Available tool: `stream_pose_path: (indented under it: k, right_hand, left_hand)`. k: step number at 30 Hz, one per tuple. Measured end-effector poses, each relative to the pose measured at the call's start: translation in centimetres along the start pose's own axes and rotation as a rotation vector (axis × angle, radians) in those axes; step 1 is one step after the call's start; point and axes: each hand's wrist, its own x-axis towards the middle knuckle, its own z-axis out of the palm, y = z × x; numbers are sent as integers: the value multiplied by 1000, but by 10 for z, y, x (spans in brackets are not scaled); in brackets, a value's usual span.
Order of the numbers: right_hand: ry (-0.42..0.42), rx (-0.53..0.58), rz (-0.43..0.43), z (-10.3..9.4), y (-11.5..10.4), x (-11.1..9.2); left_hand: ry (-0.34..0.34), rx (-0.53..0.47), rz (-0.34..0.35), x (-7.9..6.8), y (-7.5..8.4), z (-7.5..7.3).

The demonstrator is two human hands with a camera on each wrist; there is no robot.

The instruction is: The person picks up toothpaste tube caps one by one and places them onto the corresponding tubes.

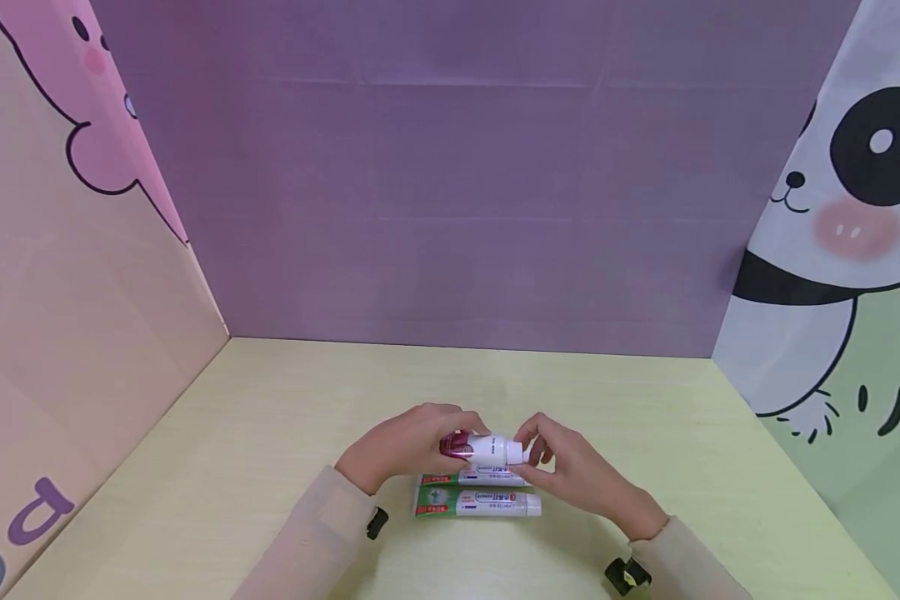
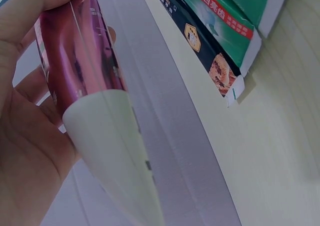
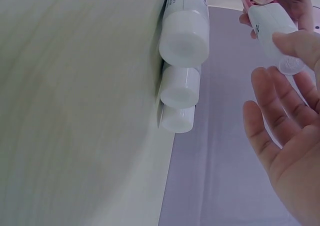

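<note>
My left hand (image 1: 420, 437) grips a magenta and white toothpaste tube (image 1: 486, 450), thumb and fingers wrapped about its magenta end. The tube is held level above the table, its white cap pointing right. At the cap end, my right hand (image 1: 570, 467) has thumb and fingertips on either side, the thumb lying over the white part in the right wrist view. Below are two green-ended toothpaste tubes (image 1: 498, 503) side by side. Behind them, a dark-ended tube (image 2: 200, 41) shows in the left wrist view; the hands hide it from the head view.
The pale wooden table (image 1: 307, 400) carries the tubes in a row, white caps (image 3: 184, 46) all facing the same way. A purple wall (image 1: 457, 208) rises at the back. Printed panels flank both sides, with a panda (image 1: 832, 333) on the right one.
</note>
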Motion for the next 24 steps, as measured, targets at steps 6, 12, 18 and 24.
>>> stream_pose_path:
  k: [6,12,18,24]
  right_hand:
    - [-13,-6,16,0,2,-1]
    - [-40,25,58,-2,2,0]
    - [-46,-20,69,0,3,1]
    - [-53,-20,127,3,2,3]
  left_hand:
    - [4,1,10,0,-1,0]
    - [8,2,18,0,-1,-1]
    - [13,14,39,0,1,-1]
    - [8,19,39,1,2,-1]
